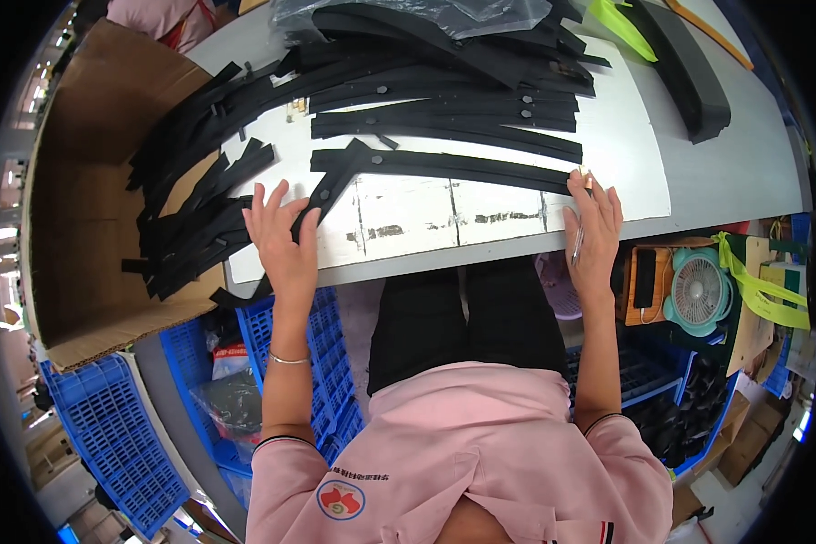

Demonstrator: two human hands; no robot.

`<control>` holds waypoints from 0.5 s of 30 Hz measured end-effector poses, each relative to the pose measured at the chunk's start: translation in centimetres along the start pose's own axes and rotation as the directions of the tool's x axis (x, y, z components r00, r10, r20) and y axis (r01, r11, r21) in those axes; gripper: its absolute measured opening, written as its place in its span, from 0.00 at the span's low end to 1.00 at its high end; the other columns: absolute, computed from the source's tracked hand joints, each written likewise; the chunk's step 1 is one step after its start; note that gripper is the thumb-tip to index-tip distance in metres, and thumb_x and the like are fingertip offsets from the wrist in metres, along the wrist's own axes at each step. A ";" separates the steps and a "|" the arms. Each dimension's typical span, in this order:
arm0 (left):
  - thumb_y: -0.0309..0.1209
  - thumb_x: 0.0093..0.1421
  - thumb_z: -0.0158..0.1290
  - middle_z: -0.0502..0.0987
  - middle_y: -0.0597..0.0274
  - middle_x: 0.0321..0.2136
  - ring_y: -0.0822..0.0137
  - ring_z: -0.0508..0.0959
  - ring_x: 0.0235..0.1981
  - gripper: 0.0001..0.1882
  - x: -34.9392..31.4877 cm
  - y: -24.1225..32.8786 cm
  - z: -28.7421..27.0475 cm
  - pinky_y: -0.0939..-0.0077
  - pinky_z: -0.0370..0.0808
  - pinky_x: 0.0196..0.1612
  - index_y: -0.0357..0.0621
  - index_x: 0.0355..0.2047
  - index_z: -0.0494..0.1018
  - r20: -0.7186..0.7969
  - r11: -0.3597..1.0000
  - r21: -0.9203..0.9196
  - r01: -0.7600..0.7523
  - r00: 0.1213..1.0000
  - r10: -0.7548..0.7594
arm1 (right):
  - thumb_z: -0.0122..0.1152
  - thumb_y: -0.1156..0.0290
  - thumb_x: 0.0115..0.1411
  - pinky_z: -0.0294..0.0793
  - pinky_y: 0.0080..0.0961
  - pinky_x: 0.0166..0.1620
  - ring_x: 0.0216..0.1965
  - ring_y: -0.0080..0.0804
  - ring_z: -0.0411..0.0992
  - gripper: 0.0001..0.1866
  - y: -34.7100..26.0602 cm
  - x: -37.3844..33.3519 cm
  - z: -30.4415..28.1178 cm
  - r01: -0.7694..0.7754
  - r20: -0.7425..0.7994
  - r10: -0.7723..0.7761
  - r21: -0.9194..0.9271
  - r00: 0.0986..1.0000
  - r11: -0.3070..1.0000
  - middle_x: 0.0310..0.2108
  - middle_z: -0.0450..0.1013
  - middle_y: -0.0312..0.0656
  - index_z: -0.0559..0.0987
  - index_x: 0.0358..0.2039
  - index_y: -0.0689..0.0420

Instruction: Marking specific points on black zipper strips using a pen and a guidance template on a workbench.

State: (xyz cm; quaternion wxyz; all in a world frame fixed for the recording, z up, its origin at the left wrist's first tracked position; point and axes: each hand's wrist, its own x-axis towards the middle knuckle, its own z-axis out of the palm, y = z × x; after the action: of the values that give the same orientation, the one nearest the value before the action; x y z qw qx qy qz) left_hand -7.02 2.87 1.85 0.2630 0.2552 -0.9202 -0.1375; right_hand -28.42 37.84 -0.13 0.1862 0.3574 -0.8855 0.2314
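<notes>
A long black fabric strip (462, 168) with a grey round fastener near its left end lies across the white board (508, 197). My right hand (597, 231) is at its right end, fingertips over the strip. A slim silver tool (578, 245), its exact kind unclear, is tucked in that hand. My left hand (286, 236) has its fingers spread, resting by a short slanted black strip (337, 177) that crosses the long strip's left end. Further black strips (444, 127) with fasteners lie in rows beyond.
On the left, a cardboard box (109, 208) lies open, black strips heaped at its mouth. Clear plastic (408, 16) covers the far pile. A long dark padded piece (680, 72) lies on the grey table (743, 172). Below stand blue crates (313, 363) and a teal fan (700, 290).
</notes>
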 end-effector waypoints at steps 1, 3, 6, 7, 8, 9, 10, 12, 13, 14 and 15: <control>0.31 0.64 0.62 0.76 0.55 0.61 0.45 0.63 0.72 0.07 0.5 -0.1 0.0 0.43 0.49 0.75 0.44 0.41 0.80 0.001 1.000 -0.005 -0.003 1.000 0.003 | 0.66 0.77 0.63 0.55 0.47 0.73 0.66 0.43 0.70 0.24 0.1 0.1 -0.1 0.004 -0.003 -0.004 0.003 1.000 1.000 0.60 0.78 0.41 0.76 0.60 0.53; 0.31 0.66 0.60 0.77 0.56 0.60 0.48 0.64 0.71 0.06 1.8 -0.4 0.2 0.44 0.49 0.75 0.45 0.40 0.81 -0.008 0.999 -0.003 -0.038 0.999 0.038 | 0.67 0.77 0.63 0.56 0.47 0.73 0.66 0.43 0.70 0.24 0.1 0.1 -0.2 0.003 -0.002 -0.003 0.003 1.000 1.000 0.60 0.78 0.41 0.76 0.60 0.53; 0.32 0.68 0.59 0.76 0.56 0.61 0.50 0.65 0.71 0.06 2.9 0.5 1.4 0.45 0.50 0.75 0.45 0.42 0.80 -0.002 0.995 -0.050 -0.082 0.997 0.082 | 0.67 0.77 0.62 0.57 0.47 0.72 0.65 0.43 0.71 0.24 0.0 0.1 -0.2 0.004 0.001 -0.004 0.013 1.000 1.000 0.59 0.78 0.41 0.77 0.59 0.54; 0.32 0.68 0.59 0.75 0.55 0.62 0.51 0.65 0.71 0.07 3.1 1.0 2.0 0.46 0.50 0.75 0.45 0.43 0.80 -0.016 0.989 -0.124 -0.083 0.997 0.082 | 0.68 0.77 0.61 0.57 0.47 0.72 0.65 0.43 0.71 0.24 0.0 0.0 -0.4 0.001 0.006 -0.001 0.015 1.000 1.000 0.58 0.78 0.41 0.77 0.59 0.54; 0.31 0.65 0.61 0.73 0.54 0.65 0.49 0.64 0.72 0.10 3.2 1.5 2.3 0.45 0.50 0.75 0.44 0.46 0.80 0.013 0.984 -0.106 -0.142 0.989 0.144 | 0.68 0.77 0.62 0.57 0.47 0.72 0.65 0.43 0.71 0.24 0.0 0.2 -0.6 -0.003 0.015 0.002 0.004 1.000 1.000 0.59 0.78 0.40 0.77 0.59 0.54; 0.31 0.65 0.61 0.73 0.54 0.65 0.49 0.64 0.72 0.10 3.1 2.3 2.7 0.45 0.50 0.75 0.44 0.46 0.80 0.017 0.980 -0.123 -0.154 0.987 0.157 | 0.68 0.77 0.62 0.57 0.47 0.72 0.65 0.43 0.71 0.24 -0.1 0.3 -0.7 -0.015 0.012 0.015 -0.014 1.000 1.000 0.59 0.78 0.40 0.77 0.59 0.54; 0.31 0.64 0.63 0.71 0.53 0.66 0.48 0.63 0.72 0.12 3.0 3.6 3.1 0.45 0.51 0.75 0.44 0.47 0.79 0.060 0.966 -0.173 -0.191 0.977 0.204 | 0.67 0.76 0.62 0.57 0.47 0.72 0.65 0.42 0.70 0.24 0.0 0.5 -0.7 0.001 0.019 -0.001 -0.009 1.000 1.000 0.59 0.77 0.40 0.77 0.59 0.54; 0.27 0.59 0.66 0.66 0.51 0.70 0.46 0.59 0.74 0.19 2.9 5.5 3.6 0.53 0.56 0.75 0.45 0.51 0.79 0.133 0.931 -0.279 -0.235 0.951 0.280 | 0.67 0.75 0.62 0.57 0.47 0.72 0.66 0.41 0.69 0.25 0.2 0.4 -0.5 0.013 0.035 -0.013 -0.009 0.999 1.000 0.61 0.76 0.39 0.76 0.60 0.54; 0.27 0.58 0.66 0.64 0.51 0.71 0.46 0.58 0.75 0.24 2.8 6.8 3.4 0.54 0.58 0.74 0.44 0.56 0.78 0.169 0.927 -0.321 -0.197 0.951 0.260 | 0.67 0.75 0.62 0.57 0.47 0.72 0.66 0.41 0.69 0.25 0.1 0.3 -0.5 0.006 0.032 -0.006 -0.024 0.999 1.000 0.61 0.76 0.39 0.76 0.60 0.54; 0.27 0.58 0.66 0.62 0.51 0.72 0.46 0.57 0.75 0.26 2.6 7.7 3.8 0.55 0.58 0.74 0.45 0.58 0.76 0.207 0.903 -0.381 -0.197 0.934 0.291 | 0.68 0.75 0.62 0.57 0.48 0.72 0.66 0.41 0.69 0.25 0.0 0.4 -0.6 -0.004 0.002 0.004 0.011 1.000 1.000 0.62 0.75 0.39 0.76 0.60 0.53; 0.27 0.58 0.66 0.60 0.50 0.73 0.46 0.56 0.76 0.29 2.4 8.5 4.1 0.55 0.58 0.74 0.45 0.61 0.75 0.242 0.878 -0.439 -0.192 0.915 0.322 | 0.68 0.75 0.62 0.57 0.49 0.72 0.66 0.41 0.68 0.26 -0.1 0.3 -0.7 -0.011 -0.027 0.013 0.047 1.000 0.999 0.62 0.75 0.39 0.76 0.60 0.53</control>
State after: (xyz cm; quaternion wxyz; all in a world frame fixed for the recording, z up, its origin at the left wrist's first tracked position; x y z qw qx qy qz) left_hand -14.44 9.09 2.79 0.1795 0.0443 -0.9267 -0.3271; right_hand -28.43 37.99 0.61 0.1885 0.3531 -0.8793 0.2580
